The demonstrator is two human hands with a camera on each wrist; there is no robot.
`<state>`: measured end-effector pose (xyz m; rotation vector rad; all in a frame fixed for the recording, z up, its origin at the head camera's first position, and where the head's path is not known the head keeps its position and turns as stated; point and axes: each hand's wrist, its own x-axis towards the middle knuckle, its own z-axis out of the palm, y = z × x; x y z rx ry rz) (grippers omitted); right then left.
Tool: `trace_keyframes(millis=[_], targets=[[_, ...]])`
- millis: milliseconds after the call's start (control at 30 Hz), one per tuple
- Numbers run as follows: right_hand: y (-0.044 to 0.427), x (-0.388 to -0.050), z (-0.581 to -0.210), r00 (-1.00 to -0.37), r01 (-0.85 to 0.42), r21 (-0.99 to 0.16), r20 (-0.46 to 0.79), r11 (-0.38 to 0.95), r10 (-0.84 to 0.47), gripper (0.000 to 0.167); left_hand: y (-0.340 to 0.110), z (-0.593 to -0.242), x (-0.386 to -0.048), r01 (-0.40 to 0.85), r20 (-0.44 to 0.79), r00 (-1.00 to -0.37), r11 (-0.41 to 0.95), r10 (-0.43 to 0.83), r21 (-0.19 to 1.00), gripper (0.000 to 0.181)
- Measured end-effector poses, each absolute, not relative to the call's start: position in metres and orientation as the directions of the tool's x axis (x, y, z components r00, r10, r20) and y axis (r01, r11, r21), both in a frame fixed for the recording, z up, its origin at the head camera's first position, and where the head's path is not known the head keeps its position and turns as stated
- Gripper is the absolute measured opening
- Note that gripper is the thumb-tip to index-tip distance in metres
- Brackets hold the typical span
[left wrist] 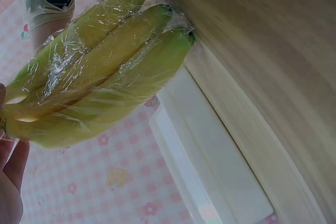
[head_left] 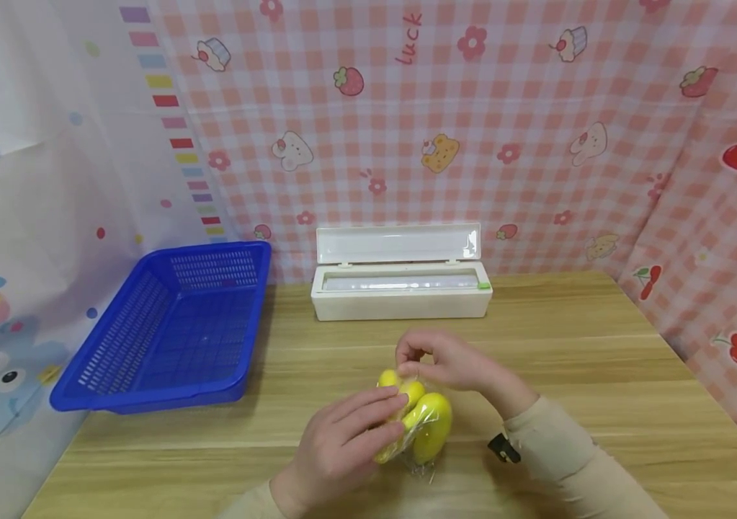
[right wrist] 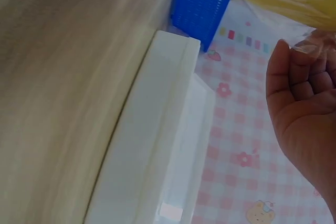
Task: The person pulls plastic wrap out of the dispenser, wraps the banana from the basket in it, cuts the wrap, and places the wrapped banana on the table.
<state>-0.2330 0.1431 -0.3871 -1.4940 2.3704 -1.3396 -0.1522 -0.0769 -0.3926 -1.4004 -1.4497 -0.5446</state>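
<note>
A bunch of bananas (head_left: 431,425) wrapped in clear plastic film (left wrist: 63,66) is held above the table, in front of the body. My left hand (head_left: 345,436) holds the bunch from the left, its fingers lying across the yellow fruit. In the left wrist view, a thumb and finger of the left hand (left wrist: 13,174) show at the stem end. At the far end of the bunch, my right hand (head_left: 449,360) pinches an edge of the film between thumb and curled fingers. The right wrist view shows that right hand (right wrist: 310,87) just below the wrapped fruit.
Behind the hands stands a white film dispenser box (head_left: 400,304), its lid (head_left: 400,244) raised and a roll of film inside. To the left sits a blue plastic basket (head_left: 254,310). Patterned cloths hang behind and beside the wooden table (head_left: 575,346).
</note>
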Motion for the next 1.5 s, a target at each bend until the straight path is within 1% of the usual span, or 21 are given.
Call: trace_keyframes(millis=[100, 200, 333, 433, 567, 700, 800, 900, 967, 1033, 1100, 1233, 1333, 1400, 1500], targets=[[0.144, -0.232, -0.391, -0.529, -0.705, -0.696, 0.388, 0.137, -0.755, 0.012, -0.077, -0.393, -0.151, 0.919, 0.855, 0.182, 0.225, 0.486, -0.324, 0.021], [0.145, -0.231, -0.396, -0.508, -0.704, -0.703, 0.396, 0.103, -0.764, 0.012, -0.077, -0.391, -0.15, 0.916, 0.844, 0.195, 0.215, 0.5, -0.339, 0.016], [0.146, -0.233, -0.401, -0.462, -0.738, -0.672, 0.437, 0.061, -0.772, 0.012, -0.077, -0.387, -0.148, 0.909, 0.839, 0.208, 0.217, 0.503, -0.356, 0.013], [0.146, -0.235, -0.404, -0.437, -0.758, -0.652, 0.472, 0.03, -0.766, 0.014, -0.076, -0.385, -0.147, 0.903, 0.84, 0.213, 0.227, 0.499, -0.364, 0.016], [0.146, -0.236, -0.407, -0.447, -0.754, -0.656, 0.49, 0.021, -0.748, 0.017, -0.075, -0.386, -0.148, 0.901, 0.843, 0.215, 0.233, 0.493, -0.366, 0.019], [0.148, -0.236, -0.409, -0.474, -0.761, -0.647, 0.497, 0.054, -0.727, 0.017, -0.075, -0.388, -0.148, 0.904, 0.846, 0.212, 0.231, 0.489, -0.36, 0.02], [0.152, -0.234, -0.407, -0.476, -0.804, -0.587, 0.535, 0.099, -0.698, 0.019, -0.075, -0.388, -0.148, 0.907, 0.85, 0.205, 0.232, 0.486, -0.352, 0.02], [0.159, -0.231, -0.402, -0.469, -0.843, -0.522, 0.589, 0.133, -0.658, 0.025, -0.075, -0.387, -0.148, 0.908, 0.852, 0.201, 0.235, 0.484, -0.348, 0.02], [0.166, -0.229, -0.396, -0.463, -0.855, -0.501, 0.615, 0.136, -0.639, 0.03, -0.075, -0.386, -0.148, 0.907, 0.852, 0.205, 0.233, 0.483, -0.35, 0.02], [0.172, -0.225, -0.389, -0.443, -0.868, -0.482, 0.64, 0.121, -0.628, 0.032, -0.075, -0.384, -0.148, 0.905, 0.85, 0.211, 0.232, 0.483, -0.357, 0.02], [0.178, -0.22, -0.381, -0.415, -0.881, -0.462, 0.655, 0.1, -0.631, 0.031, -0.075, -0.383, -0.148, 0.904, 0.849, 0.213, 0.232, 0.484, -0.359, 0.021], [0.183, -0.208, -0.369, -0.327, -0.917, -0.395, 0.67, 0.052, -0.666, 0.03, -0.076, -0.383, -0.147, 0.907, 0.85, 0.193, 0.241, 0.49, -0.345, 0.022], [0.182, -0.198, -0.366, -0.274, -0.935, -0.352, 0.664, 0.033, -0.696, 0.036, -0.077, -0.384, -0.148, 0.905, 0.849, 0.189, 0.249, 0.493, -0.346, 0.022], [0.182, -0.191, -0.368, -0.278, -0.936, -0.348, 0.643, 0.051, -0.713, 0.042, -0.077, -0.385, -0.149, 0.9, 0.847, 0.196, 0.253, 0.493, -0.355, 0.023], [0.181, -0.182, -0.373, -0.301, -0.934, -0.344, 0.615, 0.096, -0.729, 0.051, -0.078, -0.386, -0.15, 0.898, 0.847, 0.197, 0.255, 0.494, -0.358, 0.024]])
